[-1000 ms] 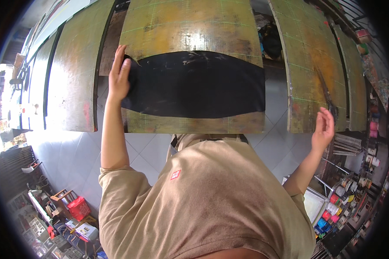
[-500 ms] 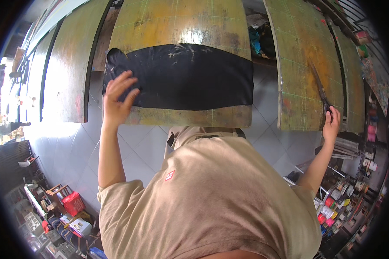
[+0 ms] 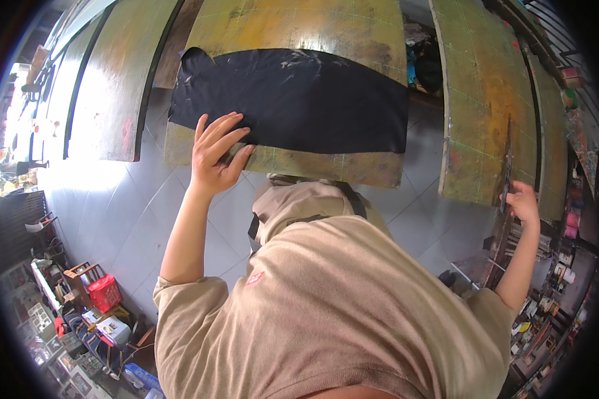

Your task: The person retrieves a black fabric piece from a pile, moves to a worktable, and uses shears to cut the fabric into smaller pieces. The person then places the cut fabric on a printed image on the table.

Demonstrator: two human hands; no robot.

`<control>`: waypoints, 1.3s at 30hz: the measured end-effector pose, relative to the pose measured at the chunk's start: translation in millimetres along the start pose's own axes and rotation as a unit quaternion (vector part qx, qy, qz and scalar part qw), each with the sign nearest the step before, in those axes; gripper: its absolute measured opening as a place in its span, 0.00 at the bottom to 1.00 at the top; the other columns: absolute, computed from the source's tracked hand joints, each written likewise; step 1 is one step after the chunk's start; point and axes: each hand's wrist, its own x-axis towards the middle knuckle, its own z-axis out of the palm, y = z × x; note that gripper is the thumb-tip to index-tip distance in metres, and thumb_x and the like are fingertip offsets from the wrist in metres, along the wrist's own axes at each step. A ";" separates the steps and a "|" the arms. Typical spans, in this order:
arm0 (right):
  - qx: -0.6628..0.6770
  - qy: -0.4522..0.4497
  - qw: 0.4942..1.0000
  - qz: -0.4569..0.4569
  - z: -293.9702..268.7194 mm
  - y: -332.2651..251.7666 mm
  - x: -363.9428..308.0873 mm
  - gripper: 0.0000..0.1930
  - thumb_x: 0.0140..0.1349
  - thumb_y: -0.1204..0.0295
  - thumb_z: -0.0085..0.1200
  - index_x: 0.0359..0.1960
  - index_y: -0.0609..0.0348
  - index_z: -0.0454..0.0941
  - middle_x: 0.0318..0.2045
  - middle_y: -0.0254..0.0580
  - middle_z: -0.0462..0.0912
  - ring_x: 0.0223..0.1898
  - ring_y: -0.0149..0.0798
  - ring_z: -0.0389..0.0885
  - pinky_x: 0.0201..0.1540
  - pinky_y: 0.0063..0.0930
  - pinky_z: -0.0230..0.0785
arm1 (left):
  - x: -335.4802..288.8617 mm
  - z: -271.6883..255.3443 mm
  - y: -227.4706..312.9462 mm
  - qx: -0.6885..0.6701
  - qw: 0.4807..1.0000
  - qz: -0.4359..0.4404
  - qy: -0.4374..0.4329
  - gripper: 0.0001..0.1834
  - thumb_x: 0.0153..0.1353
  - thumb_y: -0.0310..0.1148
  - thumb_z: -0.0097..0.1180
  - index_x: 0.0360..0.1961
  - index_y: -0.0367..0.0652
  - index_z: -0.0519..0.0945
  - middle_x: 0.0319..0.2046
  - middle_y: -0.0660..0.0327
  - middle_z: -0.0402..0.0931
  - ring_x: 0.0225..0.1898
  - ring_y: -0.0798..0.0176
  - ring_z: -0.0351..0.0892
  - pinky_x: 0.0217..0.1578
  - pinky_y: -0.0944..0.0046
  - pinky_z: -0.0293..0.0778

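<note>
Currently watching from afar through the head camera. I have the black cloth (image 3: pixel 313 106) in the upper middle of the frame, lying across the worktop (image 3: pixel 373 169), its long side running left to right and dipping slightly to the right. Pale scuffs show near its upper edge; a small flap stands out at its upper left corner.

My left hand (image 3: pixel 219 153), left of centre, is wide: fingers stretched out and lightly spread, tips over the cloth's lower edge, thumb apart and over the bare strip of board. I can't tell how firmly they press.

At the right of the frame, my right hand (image 3: pixel 524 201) is narrow, closed on the handle end of long dark scissors (image 3: pixel 508 163). Blades point toward the top of the frame, over the lower part of a second worktop (image 3: pixel 479 73), which is yellow-green, stained and lined in pale green. Whether the blades touch that board, I cannot tell.

Further off: a third board (image 3: pixel 120 80) at upper left, bright with glare; grey floor tiles (image 3: pixel 146 226) below it; a red basket (image 3: pixel 104 292) lower left.
</note>
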 end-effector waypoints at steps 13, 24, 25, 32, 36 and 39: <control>0.636 -0.200 0.723 -0.182 208.2 -97.2 -167.3 0.24 0.42 0.73 0.60 0.44 0.62 0.69 0.23 0.39 0.73 0.23 0.32 0.72 0.26 0.23 0.63 | 18.8 3.2 -16.5 -0.148 0.979 0.101 -0.096 0.08 0.42 0.25 0.61 0.28 0.42 0.80 0.32 0.61 0.75 0.36 0.56 0.73 0.36 0.61 0.71; 0.503 -0.298 0.801 -0.129 268.7 -204.3 -275.6 0.32 0.43 0.79 0.58 0.55 0.60 0.65 0.31 0.31 0.70 0.35 0.24 0.67 0.36 0.18 0.64 | 23.6 23.3 -18.1 -0.088 0.976 0.164 -0.109 0.05 0.49 0.26 0.53 0.29 0.43 0.76 0.28 0.60 0.70 0.34 0.57 0.69 0.34 0.60 0.67; 0.505 -0.302 0.799 -0.123 270.4 -203.9 -281.4 0.31 0.43 0.80 0.57 0.54 0.60 0.65 0.31 0.31 0.70 0.35 0.24 0.67 0.37 0.18 0.64 | 24.3 23.9 -20.2 -0.091 0.976 0.164 -0.111 0.05 0.49 0.25 0.53 0.29 0.43 0.76 0.29 0.60 0.70 0.34 0.57 0.69 0.35 0.60 0.67; 0.525 -0.299 0.796 -0.030 278.8 -189.5 -299.8 0.28 0.43 0.73 0.58 0.51 0.58 0.68 0.31 0.33 0.71 0.33 0.26 0.72 0.37 0.18 0.65 | 27.8 20.9 -19.3 -0.172 0.971 0.117 -0.121 0.04 0.49 0.24 0.55 0.28 0.38 0.76 0.29 0.57 0.72 0.34 0.51 0.70 0.34 0.57 0.68; 0.527 -0.268 0.806 -0.021 279.3 -190.8 -298.7 0.28 0.41 0.73 0.57 0.49 0.59 0.69 0.30 0.33 0.71 0.33 0.26 0.71 0.35 0.17 0.65 | 30.1 13.2 -24.7 -0.227 0.956 0.125 -0.136 0.04 0.47 0.22 0.55 0.27 0.38 0.77 0.29 0.57 0.73 0.34 0.53 0.71 0.36 0.59 0.69; 0.528 -0.270 0.805 -0.024 279.9 -190.2 -297.2 0.27 0.41 0.73 0.56 0.49 0.60 0.69 0.30 0.33 0.71 0.33 0.25 0.71 0.34 0.18 0.64 | 26.8 19.4 -25.2 -0.232 0.958 0.122 -0.116 0.03 0.44 0.21 0.54 0.21 0.40 0.76 0.28 0.59 0.71 0.34 0.55 0.70 0.34 0.58 0.70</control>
